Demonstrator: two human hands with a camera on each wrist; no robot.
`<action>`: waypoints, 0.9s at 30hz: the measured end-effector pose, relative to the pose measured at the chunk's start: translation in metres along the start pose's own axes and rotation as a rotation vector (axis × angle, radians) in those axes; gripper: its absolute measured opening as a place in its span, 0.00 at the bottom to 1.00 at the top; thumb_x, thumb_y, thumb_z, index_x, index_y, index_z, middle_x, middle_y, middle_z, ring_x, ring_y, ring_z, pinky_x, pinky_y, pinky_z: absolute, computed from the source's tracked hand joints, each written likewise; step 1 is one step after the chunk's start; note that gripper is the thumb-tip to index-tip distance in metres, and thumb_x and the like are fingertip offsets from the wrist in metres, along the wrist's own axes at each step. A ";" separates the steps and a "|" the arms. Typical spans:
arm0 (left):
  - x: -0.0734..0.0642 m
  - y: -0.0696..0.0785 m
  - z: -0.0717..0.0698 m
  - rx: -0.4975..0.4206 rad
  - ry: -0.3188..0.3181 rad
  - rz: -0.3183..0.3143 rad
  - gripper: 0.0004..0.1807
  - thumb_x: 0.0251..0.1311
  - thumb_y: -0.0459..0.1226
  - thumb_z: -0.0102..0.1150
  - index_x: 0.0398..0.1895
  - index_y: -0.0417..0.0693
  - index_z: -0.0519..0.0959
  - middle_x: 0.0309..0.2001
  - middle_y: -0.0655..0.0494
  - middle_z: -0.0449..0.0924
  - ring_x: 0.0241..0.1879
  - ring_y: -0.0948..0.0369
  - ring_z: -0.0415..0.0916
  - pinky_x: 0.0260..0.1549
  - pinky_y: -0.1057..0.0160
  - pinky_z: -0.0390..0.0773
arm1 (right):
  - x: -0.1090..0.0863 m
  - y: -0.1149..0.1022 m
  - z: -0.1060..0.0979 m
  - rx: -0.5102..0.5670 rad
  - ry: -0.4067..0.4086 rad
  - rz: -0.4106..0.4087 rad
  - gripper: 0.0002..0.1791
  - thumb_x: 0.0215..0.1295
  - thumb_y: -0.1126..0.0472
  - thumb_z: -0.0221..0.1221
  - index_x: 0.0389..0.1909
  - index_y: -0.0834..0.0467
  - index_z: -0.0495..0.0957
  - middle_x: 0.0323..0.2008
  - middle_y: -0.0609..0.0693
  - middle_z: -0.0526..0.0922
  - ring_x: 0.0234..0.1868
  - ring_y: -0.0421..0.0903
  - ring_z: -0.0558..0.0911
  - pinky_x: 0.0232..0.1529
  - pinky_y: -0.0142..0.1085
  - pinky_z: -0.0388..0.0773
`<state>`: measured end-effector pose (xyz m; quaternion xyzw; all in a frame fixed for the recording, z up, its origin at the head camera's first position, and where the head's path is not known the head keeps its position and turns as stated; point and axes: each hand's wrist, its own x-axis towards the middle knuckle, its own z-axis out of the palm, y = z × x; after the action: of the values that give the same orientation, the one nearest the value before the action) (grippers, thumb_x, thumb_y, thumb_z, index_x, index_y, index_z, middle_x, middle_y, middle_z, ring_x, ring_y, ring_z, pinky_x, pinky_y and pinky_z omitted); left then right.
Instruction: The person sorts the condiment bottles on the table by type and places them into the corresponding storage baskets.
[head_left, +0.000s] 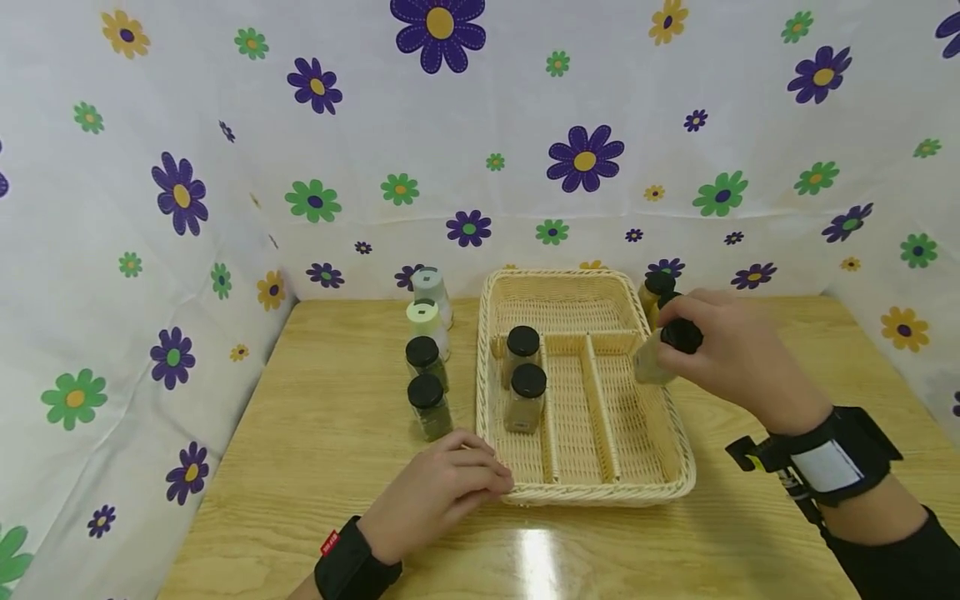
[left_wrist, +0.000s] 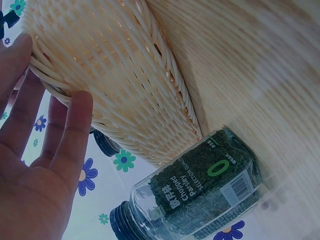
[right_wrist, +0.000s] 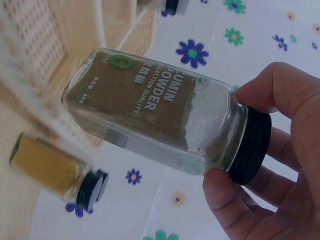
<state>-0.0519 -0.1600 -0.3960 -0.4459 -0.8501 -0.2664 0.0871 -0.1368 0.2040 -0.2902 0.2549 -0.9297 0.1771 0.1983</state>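
Observation:
My right hand holds a glass jar of cumin powder by its black lid, between thumb and fingers. The jar is tilted above the right rim of a wicker basket. My left hand grips the basket's front left corner, its fingers over the rim. Inside the left compartment stand two black-lidded spice jars, one behind the other. Just left of the basket, near my left hand, stands a jar of chopped parsley. A yellow-filled jar stands beyond the right side, partly hidden by my right hand in the head view.
Another black-lidded jar stands behind the parsley, followed by a shaker with a pale yellow-green lid and one with a whitish lid. Dividers split the basket into compartments. A flowered cloth hangs behind the wooden table.

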 end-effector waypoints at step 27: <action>-0.002 -0.004 0.003 0.012 0.013 0.022 0.08 0.63 0.39 0.66 0.43 0.60 0.87 0.46 0.71 0.85 0.52 0.66 0.74 0.55 0.68 0.75 | 0.004 -0.089 0.038 0.220 -0.122 -0.290 0.08 0.51 0.59 0.68 0.34 0.51 0.83 0.33 0.41 0.81 0.31 0.41 0.75 0.30 0.29 0.73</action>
<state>-0.0538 -0.1614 -0.4002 -0.4529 -0.8461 -0.2633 0.0983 -0.1022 0.1137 -0.3008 0.4166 -0.8685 0.2315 0.1360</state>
